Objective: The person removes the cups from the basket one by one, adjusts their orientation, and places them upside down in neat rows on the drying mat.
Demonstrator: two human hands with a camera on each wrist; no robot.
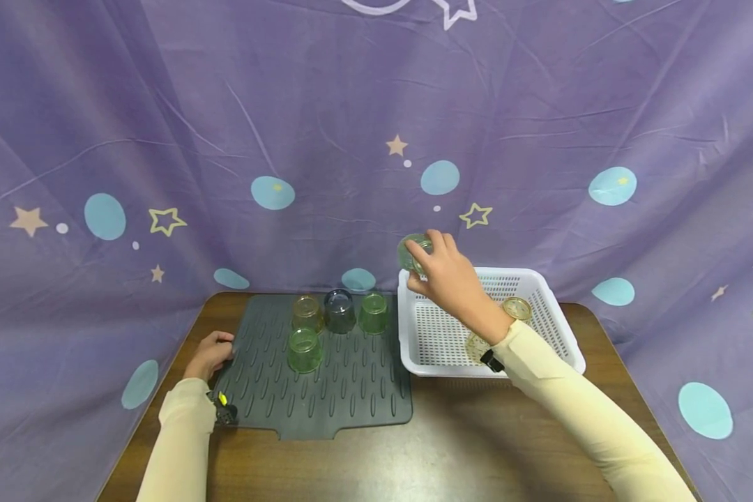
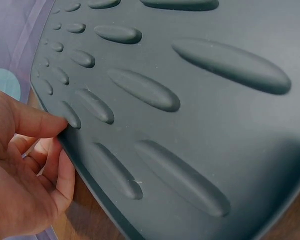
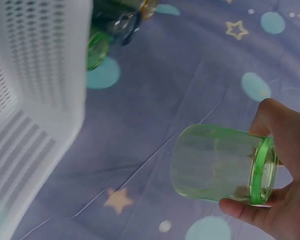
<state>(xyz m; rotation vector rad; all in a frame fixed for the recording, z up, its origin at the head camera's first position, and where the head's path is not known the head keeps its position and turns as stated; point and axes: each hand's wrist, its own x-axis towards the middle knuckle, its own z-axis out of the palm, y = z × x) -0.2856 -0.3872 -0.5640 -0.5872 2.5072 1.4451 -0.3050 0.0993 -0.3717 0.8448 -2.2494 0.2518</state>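
Note:
My right hand (image 1: pixel 442 272) grips a clear green glass (image 3: pixel 214 162) above the back left corner of the white basket (image 1: pixel 404 355). Fingers and thumb close round the thick-ringed end of that glass. At the left side of the table, my left hand (image 2: pixel 25 165) pinches the edge of a dark grey drying mat (image 1: pixel 351 397) between thumb and fingers. Standing on the mat are an amber glass (image 1: pixel 307 314), a dark blue glass (image 1: pixel 340 312), a green glass (image 1: pixel 373 314) behind, and another green glass (image 1: pixel 305 351) nearer the front.
Inside the basket, at its right, are a yellowish glass (image 1: pixel 517 308) and another yellowish glass (image 1: pixel 475 347), the latter partly hidden by the right forearm. The basket stands right beside the mat on a brown wooden table (image 1: pixel 452 446). A purple patterned curtain (image 1: pixel 326 125) hangs behind.

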